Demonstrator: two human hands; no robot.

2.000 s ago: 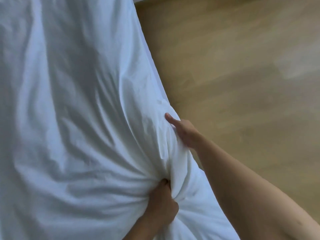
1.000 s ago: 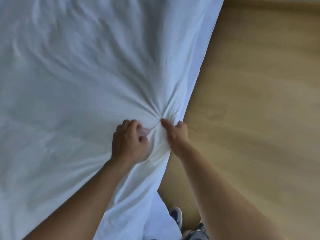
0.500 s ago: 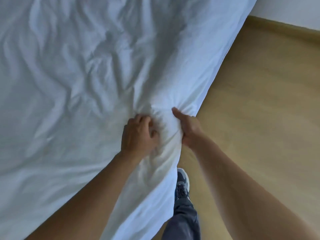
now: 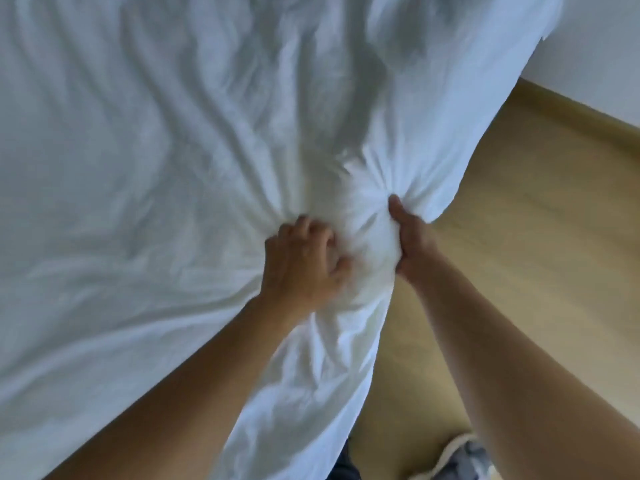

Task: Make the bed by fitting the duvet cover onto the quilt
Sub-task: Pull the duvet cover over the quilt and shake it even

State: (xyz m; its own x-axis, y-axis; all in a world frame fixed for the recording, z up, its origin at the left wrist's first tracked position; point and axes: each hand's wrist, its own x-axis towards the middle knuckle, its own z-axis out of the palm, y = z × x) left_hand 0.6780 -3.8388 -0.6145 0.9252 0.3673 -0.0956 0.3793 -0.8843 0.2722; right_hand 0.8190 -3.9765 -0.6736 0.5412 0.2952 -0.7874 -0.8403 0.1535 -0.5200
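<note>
A white duvet cover [image 4: 166, 161] fills most of the view, spread wide and heavily creased, with its right edge hanging over the floor. My left hand [image 4: 301, 263] grips a bunch of the cloth near that edge, fingers curled into it. My right hand [image 4: 410, 237] holds the same bunch from the right side, thumb on top. A puffed lump of fabric [image 4: 367, 216] bulges between the two hands. The quilt itself is hidden under the cover.
Wooden floor [image 4: 526, 244] runs along the right side. A white wall [image 4: 595, 53] with a skirting board stands at the upper right. My shoe [image 4: 460, 457] and a trouser leg show at the bottom edge, close beside the hanging cloth.
Both hands came together on one bunch near the cover's right edge and have pushed it forward; the folds spread out ahead and the cover's far corner has lifted.
</note>
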